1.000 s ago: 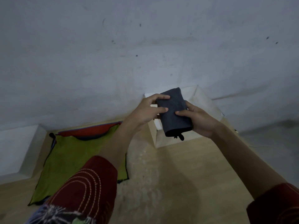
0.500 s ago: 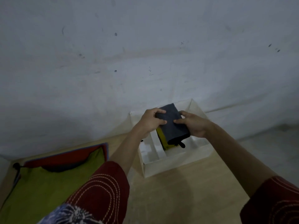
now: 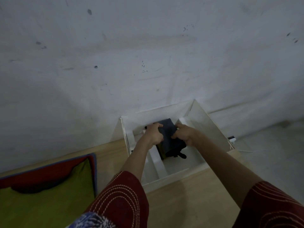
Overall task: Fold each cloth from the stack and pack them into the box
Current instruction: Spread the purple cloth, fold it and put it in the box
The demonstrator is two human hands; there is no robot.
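A white box (image 3: 212,127) with inner dividers stands against the wall. Both hands reach into its middle compartment. My left hand (image 3: 154,134) grips the left side of a folded dark grey cloth (image 3: 168,134), and my right hand (image 3: 185,133) grips its right side. The cloth sits low inside the box, on top of a yellow folded cloth (image 3: 162,151) whose edge shows beneath it. A dark loop hangs from the grey cloth's near end. The stack of flat cloths (image 3: 49,195), green on top with red beneath, lies on the floor at the lower left.
A grey-white wall (image 3: 148,55) rises right behind the box. The wooden floor (image 3: 189,203) stretches in front of the box. A small white object with a cable (image 3: 232,138) lies to the right of the box.
Both hands carried the folded grey cloth forward and down, from above the box's front rim into its middle compartment, onto the yellow cloth. The view shifted closer to the box.
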